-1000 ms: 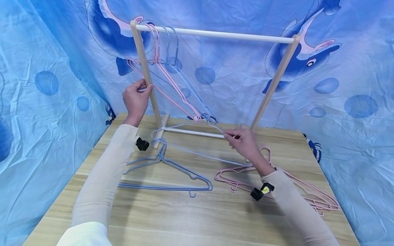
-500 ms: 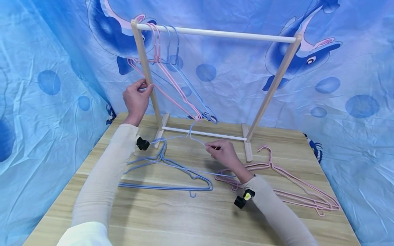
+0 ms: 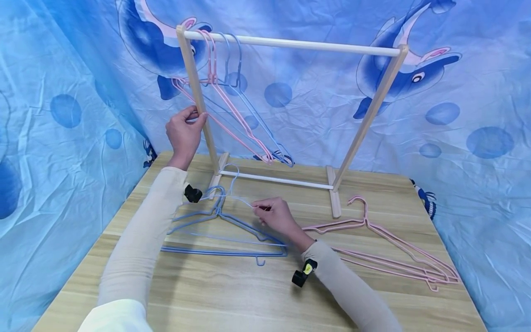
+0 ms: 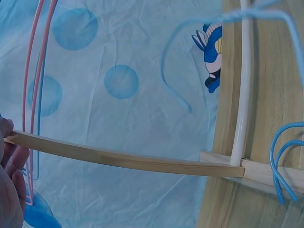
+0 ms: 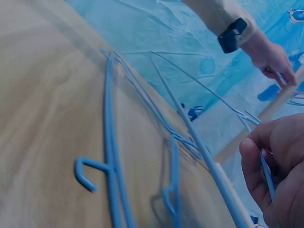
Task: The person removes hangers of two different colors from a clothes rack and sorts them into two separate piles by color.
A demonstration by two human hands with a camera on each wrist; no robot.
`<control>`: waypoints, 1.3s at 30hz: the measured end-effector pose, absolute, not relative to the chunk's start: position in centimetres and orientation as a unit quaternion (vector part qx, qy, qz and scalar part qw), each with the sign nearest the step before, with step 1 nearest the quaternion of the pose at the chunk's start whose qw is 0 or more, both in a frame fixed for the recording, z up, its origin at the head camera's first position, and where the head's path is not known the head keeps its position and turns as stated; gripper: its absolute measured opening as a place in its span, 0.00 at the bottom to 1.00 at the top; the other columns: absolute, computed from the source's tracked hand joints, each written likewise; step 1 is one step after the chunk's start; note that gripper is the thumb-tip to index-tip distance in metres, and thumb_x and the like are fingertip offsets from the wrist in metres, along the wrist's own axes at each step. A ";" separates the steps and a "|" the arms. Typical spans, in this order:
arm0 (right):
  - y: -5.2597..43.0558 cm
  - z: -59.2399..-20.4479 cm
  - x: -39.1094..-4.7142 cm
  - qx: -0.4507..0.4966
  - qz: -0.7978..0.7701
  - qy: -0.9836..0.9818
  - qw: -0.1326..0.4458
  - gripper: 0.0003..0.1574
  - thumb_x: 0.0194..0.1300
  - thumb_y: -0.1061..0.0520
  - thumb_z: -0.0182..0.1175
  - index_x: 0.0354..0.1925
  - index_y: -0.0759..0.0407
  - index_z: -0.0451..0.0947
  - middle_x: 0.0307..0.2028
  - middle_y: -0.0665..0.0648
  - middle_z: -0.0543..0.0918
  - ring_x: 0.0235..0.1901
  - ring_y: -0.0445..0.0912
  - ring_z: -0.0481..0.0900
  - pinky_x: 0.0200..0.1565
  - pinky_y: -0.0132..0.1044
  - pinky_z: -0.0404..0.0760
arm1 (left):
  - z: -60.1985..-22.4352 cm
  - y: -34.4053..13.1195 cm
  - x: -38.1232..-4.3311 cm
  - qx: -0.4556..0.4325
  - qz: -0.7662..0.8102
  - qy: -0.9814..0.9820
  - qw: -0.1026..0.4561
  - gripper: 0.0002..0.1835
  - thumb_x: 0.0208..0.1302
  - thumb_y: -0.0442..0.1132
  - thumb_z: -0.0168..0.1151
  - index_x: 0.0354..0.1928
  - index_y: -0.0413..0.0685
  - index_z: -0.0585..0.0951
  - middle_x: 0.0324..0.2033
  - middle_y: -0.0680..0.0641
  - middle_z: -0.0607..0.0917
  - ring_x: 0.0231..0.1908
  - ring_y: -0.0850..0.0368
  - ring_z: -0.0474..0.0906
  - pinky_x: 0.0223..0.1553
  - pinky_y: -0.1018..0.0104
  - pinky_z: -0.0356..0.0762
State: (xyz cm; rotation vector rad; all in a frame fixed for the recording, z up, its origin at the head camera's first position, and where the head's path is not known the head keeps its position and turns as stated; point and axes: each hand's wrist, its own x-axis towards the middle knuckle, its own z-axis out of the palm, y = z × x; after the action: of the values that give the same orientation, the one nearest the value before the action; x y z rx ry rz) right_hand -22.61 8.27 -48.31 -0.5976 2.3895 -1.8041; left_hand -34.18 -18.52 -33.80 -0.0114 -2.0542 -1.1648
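Note:
My left hand (image 3: 185, 133) grips the rack's left wooden post (image 3: 193, 74) partway up, thumb in front; the left wrist view shows the fingers around the post (image 4: 118, 158). My right hand (image 3: 277, 216) pinches one shoulder of a blue hanger (image 3: 239, 199), held above the table with its hook upward. Below it lie blue hangers (image 3: 232, 252) in a stack, their hooks pointing to the rack. In the right wrist view the held hanger's bar (image 5: 190, 128) crosses above the stacked blue hangers (image 5: 110, 142). Pink hangers (image 3: 210, 78) and blue hangers (image 3: 239, 62) hang at the left of the white rail (image 3: 307, 44).
Pink hangers (image 3: 390, 235) lie stacked on the right of the wooden table (image 3: 232, 299). The rack's right post (image 3: 369, 120) stands behind them on a wooden foot (image 3: 333, 198). A low white crossbar (image 3: 282, 180) joins the posts. A blue printed curtain (image 3: 315, 129) surrounds the table.
My right hand has moved left and toward me, bringing the held blue hanger from near the low crossbar to over the blue stack. My left hand stays on the post.

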 end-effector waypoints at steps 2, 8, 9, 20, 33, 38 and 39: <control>7.7 -48.7 -22.5 -0.199 -0.592 0.779 0.052 0.13 0.70 0.64 0.63 0.48 0.72 0.86 0.29 0.76 0.85 0.18 0.39 0.78 0.22 0.27 0.78 | -33.8 -18.5 -34.2 -0.004 -0.458 -0.804 0.380 0.19 0.69 0.52 0.67 0.57 0.52 0.87 0.46 0.47 0.91 0.43 0.55 0.89 0.47 0.64 0.86; 6.6 -50.1 -22.2 -0.202 -0.581 0.786 0.069 0.13 0.70 0.63 0.63 0.48 0.70 0.87 0.24 0.69 0.86 0.17 0.38 0.79 0.21 0.29 0.80 | -33.9 -18.4 -34.2 -0.002 -0.462 -0.805 0.372 0.19 0.69 0.52 0.67 0.57 0.53 0.87 0.46 0.48 0.91 0.43 0.55 0.89 0.47 0.63 0.86; 6.5 -50.3 -22.1 -0.201 -0.578 0.788 0.068 0.13 0.70 0.63 0.63 0.48 0.69 0.87 0.24 0.67 0.86 0.17 0.38 0.79 0.21 0.29 0.80 | -33.9 -18.3 -34.2 -0.002 -0.461 -0.806 0.371 0.19 0.69 0.53 0.67 0.57 0.53 0.87 0.46 0.48 0.91 0.43 0.55 0.89 0.47 0.63 0.86; 5.7 -51.9 -22.1 -0.209 -0.549 0.808 0.042 0.09 0.67 0.62 0.67 0.44 0.63 0.90 0.25 0.57 0.88 0.16 0.38 0.80 0.20 0.30 0.80 | -33.9 -18.4 -34.2 -0.003 -0.464 -0.804 0.373 0.20 0.69 0.53 0.67 0.57 0.53 0.87 0.46 0.47 0.91 0.43 0.56 0.89 0.47 0.64 0.86; 5.5 -52.6 -22.0 -0.177 -0.522 0.835 -0.013 0.07 0.57 0.62 0.74 0.37 0.59 0.90 0.28 0.50 0.88 0.25 0.34 0.81 0.31 0.27 0.81 | -33.9 -18.3 -34.1 -0.007 -0.466 -0.802 0.374 0.20 0.69 0.53 0.67 0.57 0.53 0.87 0.46 0.47 0.91 0.44 0.56 0.89 0.48 0.64 0.86; 5.5 -52.8 -21.8 -0.170 -0.520 0.837 -0.015 0.07 0.56 0.63 0.75 0.36 0.59 0.90 0.27 0.50 0.89 0.25 0.35 0.80 0.30 0.27 0.80 | -33.9 -18.4 -34.1 -0.009 -0.466 -0.801 0.375 0.20 0.69 0.53 0.67 0.57 0.53 0.88 0.46 0.47 0.91 0.43 0.56 0.89 0.47 0.65 0.86; 5.5 -52.9 -21.7 -0.168 -0.518 0.839 -0.014 0.07 0.56 0.63 0.75 0.36 0.59 0.90 0.27 0.50 0.88 0.25 0.35 0.80 0.30 0.27 0.80 | -33.9 -18.4 -34.1 -0.009 -0.466 -0.801 0.375 0.20 0.69 0.53 0.67 0.56 0.53 0.88 0.46 0.47 0.91 0.43 0.56 0.89 0.47 0.65 0.86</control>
State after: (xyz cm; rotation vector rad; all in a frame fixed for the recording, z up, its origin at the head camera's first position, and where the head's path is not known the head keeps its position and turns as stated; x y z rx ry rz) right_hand -21.74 5.45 -52.91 -0.5336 2.6577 -1.6410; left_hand -34.13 -18.37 -33.93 -0.0240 -2.0501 -1.1940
